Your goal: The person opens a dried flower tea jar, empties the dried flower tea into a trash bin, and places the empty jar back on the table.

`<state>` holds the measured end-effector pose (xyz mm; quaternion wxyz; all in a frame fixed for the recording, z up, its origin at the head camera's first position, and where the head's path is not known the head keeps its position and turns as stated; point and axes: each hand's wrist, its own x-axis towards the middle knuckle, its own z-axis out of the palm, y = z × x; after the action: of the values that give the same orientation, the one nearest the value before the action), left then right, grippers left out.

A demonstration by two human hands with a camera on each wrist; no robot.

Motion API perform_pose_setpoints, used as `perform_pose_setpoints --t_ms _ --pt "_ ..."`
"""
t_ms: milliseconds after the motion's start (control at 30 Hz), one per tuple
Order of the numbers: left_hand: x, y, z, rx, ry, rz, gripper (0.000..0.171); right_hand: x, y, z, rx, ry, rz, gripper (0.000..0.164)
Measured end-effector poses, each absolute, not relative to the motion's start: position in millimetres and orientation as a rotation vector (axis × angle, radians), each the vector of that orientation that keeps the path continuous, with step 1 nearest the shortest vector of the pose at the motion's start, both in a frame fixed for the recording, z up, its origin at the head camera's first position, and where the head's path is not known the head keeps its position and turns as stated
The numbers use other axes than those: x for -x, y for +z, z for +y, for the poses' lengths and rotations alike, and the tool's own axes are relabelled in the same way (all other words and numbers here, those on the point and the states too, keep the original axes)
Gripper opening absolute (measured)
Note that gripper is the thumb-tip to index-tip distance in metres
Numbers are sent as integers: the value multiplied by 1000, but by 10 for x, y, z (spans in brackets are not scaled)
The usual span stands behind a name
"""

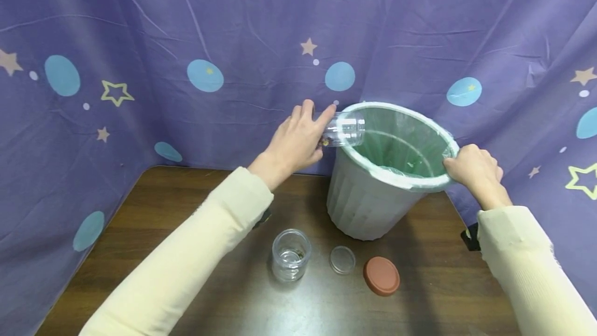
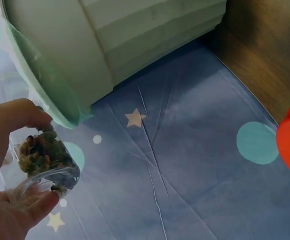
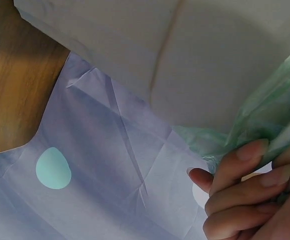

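My left hand (image 1: 296, 139) grips a clear jar (image 1: 349, 128) that lies on its side, its far end reaching over the rim of a pale grey bin (image 1: 368, 198). Dried flower buds (image 2: 42, 152) sit in the jar near its base, between thumb and fingers in the left wrist view. Opposite, my right hand (image 1: 475, 170) holds the bin's right rim with curled fingers. Under those fingers the thin green liner bag (image 3: 269, 107) is bunched, as the right wrist view shows. The liner covers the bin's inside; its bottom is hidden.
On the brown wooden table (image 1: 172, 217) stands a second clear jar (image 1: 291, 255), open, with a few bits at its bottom. Right of it lie a clear round lid (image 1: 342, 260) and a reddish-brown lid (image 1: 381, 276). A purple curtain (image 1: 261, 40) hangs close behind the bin.
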<state>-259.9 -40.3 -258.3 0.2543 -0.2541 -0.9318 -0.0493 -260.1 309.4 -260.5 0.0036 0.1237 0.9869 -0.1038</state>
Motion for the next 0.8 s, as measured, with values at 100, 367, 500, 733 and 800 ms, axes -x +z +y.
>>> perform_pose_setpoints --t_ms 100,367,500,733,800 --pt "2596 -2549 -414 685 -138 -2568 80 2596 -2593 3094 -392 -324 3090 41" --pt "2601 -2446 -409 649 19 -2640 82 2585 -2579 3107 -404 -316 3080 43" --pt "2613 -2445 -425 676 93 -2557 77 2592 -2592 3112 -407 -316 3075 43" --pt "2624 -2450 -455 694 95 -2470 68 2609 -2613 3111 -399 -321 3081 43" --pt "2627 -2441 -460 696 94 -2470 69 2610 -2612 3105 -398 -322 3080 43"
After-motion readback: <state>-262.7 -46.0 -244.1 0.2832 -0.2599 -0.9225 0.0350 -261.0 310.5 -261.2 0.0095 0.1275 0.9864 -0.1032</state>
